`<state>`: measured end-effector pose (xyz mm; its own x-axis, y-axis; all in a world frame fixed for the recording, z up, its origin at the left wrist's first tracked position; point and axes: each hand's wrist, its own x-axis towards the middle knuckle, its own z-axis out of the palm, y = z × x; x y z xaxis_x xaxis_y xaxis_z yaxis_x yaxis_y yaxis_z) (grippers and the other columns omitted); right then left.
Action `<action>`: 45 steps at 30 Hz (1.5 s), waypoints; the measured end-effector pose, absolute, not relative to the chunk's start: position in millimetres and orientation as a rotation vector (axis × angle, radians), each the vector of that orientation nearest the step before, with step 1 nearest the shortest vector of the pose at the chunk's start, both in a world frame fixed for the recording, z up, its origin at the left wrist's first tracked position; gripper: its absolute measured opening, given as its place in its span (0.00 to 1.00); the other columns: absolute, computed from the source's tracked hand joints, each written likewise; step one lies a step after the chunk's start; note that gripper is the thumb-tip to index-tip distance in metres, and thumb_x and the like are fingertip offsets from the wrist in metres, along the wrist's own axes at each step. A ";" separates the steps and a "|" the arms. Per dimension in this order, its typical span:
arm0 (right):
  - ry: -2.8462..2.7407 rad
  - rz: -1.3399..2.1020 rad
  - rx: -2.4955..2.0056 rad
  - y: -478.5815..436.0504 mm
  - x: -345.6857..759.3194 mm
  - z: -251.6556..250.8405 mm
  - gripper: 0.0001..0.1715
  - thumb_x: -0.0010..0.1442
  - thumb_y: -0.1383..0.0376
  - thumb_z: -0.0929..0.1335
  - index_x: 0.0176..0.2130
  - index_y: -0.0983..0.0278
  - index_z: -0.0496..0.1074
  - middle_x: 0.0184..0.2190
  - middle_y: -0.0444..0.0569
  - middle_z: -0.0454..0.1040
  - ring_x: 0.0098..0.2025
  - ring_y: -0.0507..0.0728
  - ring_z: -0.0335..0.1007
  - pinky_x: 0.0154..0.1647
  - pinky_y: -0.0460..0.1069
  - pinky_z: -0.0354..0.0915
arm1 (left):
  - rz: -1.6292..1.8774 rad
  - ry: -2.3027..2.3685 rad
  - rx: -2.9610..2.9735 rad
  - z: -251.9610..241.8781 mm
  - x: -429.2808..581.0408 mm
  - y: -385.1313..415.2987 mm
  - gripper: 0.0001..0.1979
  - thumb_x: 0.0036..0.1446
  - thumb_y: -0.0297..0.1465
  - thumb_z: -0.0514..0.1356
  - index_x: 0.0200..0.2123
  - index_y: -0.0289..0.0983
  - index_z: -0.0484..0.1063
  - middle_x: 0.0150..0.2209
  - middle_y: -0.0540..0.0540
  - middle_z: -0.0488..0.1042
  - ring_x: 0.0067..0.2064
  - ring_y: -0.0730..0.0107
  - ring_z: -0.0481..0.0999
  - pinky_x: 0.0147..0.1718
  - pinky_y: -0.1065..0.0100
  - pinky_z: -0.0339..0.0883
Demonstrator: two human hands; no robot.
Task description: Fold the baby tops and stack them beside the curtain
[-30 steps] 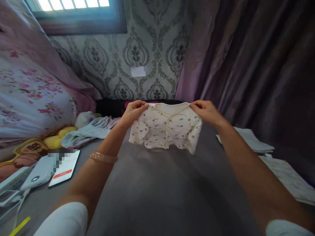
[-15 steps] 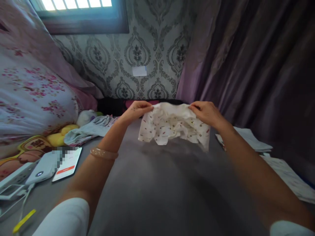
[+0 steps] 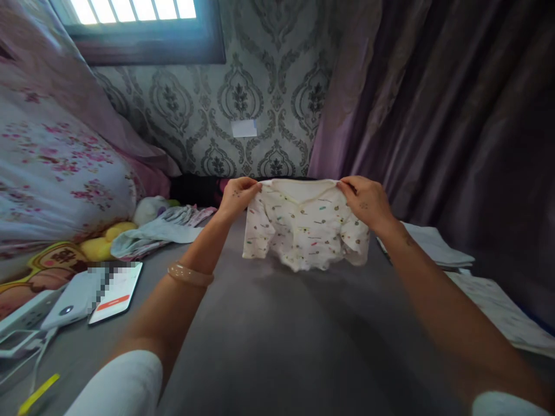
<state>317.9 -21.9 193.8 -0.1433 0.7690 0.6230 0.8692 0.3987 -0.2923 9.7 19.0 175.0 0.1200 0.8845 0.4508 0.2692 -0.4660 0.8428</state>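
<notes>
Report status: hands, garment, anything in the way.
Left hand, right hand pinching printed shirt at shoulders. Shirt hanging spread, front showing. Phone off left, folded cloth off right, both apart from shirt.

The small shirt was printed too finely to make out, part of the phone was pixelated, and the top edge cut off the window.

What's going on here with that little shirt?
A person's left hand and right hand are holding up a small printed shirt, one at each shoulder. It hangs spread out between them, over a gray surface. A white cloth lies off to the right.
</notes>
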 end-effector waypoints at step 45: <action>-1.958 -0.079 -1.293 -170.9 307.6 230.7 0.23 0.60 0.42 0.63 0.40 0.49 0.80 0.40 0.51 0.81 0.42 0.68 0.74 0.47 0.61 0.67 | 1.549 1.221 2.485 187.4 -39.6 -126.6 0.14 0.62 0.40 0.57 0.46 0.43 0.76 0.44 0.43 0.76 0.43 0.57 0.72 0.46 0.62 0.60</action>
